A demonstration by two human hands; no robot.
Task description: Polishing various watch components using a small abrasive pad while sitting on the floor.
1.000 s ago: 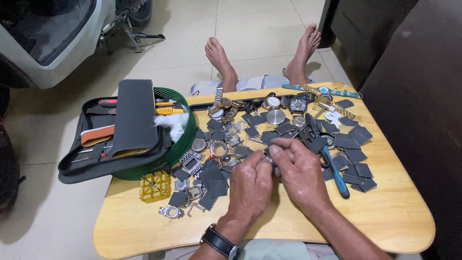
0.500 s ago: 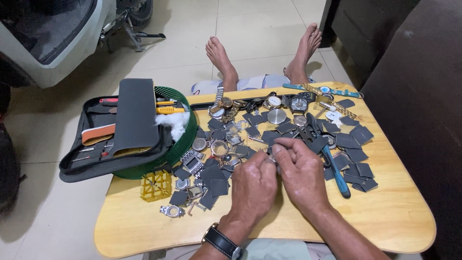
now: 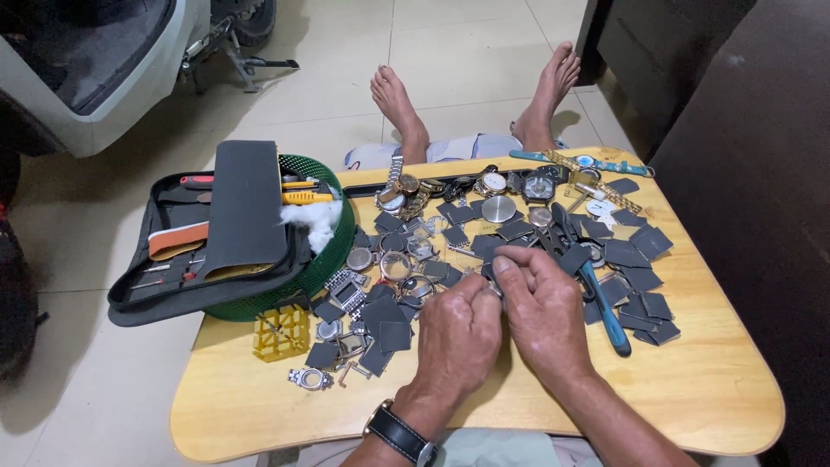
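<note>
Both hands meet over the middle of the low wooden surface [image 3: 259,406], and the work in hand looks like fine fitting on a small metal watch part [image 3: 494,289] pinched between them. The left hand [image 3: 458,333] has its grip closed, thumb and fingers curled tight round the part; the right hand [image 3: 545,311] is likewise closed, fingertips bearing on the same piece (what exactly it is stays hidden by the fingers). Any further move would likely call for steady pressure and a firm pinch, since the piece is tiny and smooth. Around them lie flat dark square pads [image 3: 635,252], round shiny watch cases [image 3: 499,208], a blue-handled tool [image 3: 605,311], a yellow ribbed plastic block [image 3: 281,332] and a soft black tool case [image 3: 216,233] resting on a green basket [image 3: 333,251].
</note>
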